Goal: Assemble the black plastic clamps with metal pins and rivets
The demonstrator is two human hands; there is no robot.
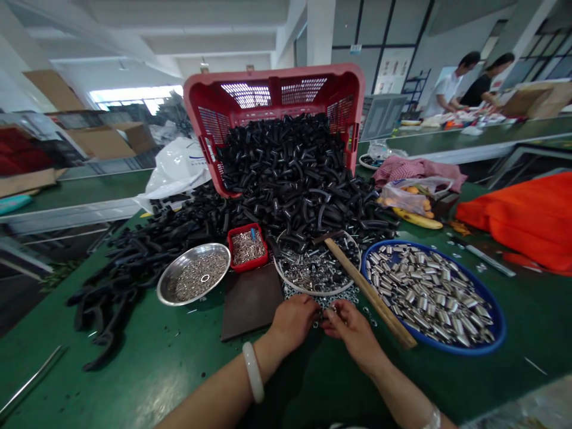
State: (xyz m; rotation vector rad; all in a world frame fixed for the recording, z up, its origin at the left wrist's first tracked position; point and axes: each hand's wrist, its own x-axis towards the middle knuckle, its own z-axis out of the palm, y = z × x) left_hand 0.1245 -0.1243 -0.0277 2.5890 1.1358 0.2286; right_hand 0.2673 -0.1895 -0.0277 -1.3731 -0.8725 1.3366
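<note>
Factory workshop: long green workbenches [491,134], heaped black parts [286,173], cardboard boxes [100,140], person [448,89] working at far bench.

The hands [346,328] hide most of the small metal parts [329,312] they hold.

The bare left forearm [214,402] wears a pale jade bangle [253,372], the bare right forearm [402,396] a pale bracelet [432,418].

Red plastic crate [272,101] tipped over; bananas [417,219] by plastic bag [409,196]; orange cloth [518,217]; two co-workers [469,83] at far bench [465,134].
</note>
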